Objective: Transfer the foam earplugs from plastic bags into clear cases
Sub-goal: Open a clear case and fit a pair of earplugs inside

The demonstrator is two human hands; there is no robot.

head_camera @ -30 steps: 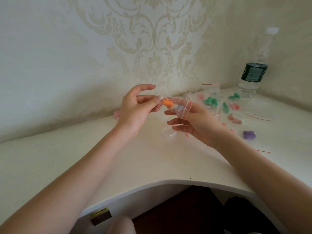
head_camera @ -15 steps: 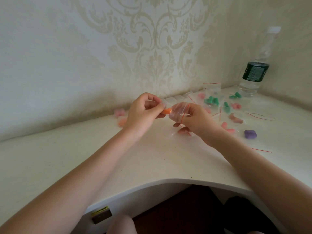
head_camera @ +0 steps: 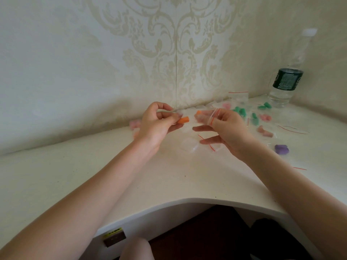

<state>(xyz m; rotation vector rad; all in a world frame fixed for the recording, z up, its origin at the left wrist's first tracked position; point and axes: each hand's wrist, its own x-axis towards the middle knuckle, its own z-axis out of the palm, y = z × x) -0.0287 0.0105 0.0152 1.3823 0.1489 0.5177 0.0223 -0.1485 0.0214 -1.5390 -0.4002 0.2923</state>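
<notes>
My left hand pinches an orange foam earplug between thumb and fingers, held above the white desk. My right hand pinches a small clear plastic bag with a red seal line; a second orange earplug shows at the bag's mouth. A clear case lies on the desk just below and between the hands.
Bags of green, pink and purple earplugs lie scattered to the right. A water bottle stands in the back right corner. Pink earplugs lie by the wall behind my left hand. The desk's curved front edge is near me.
The hands have drawn apart: my left hand pulled an orange earplug out of the bag to the left, while my right hand kept the bag.
</notes>
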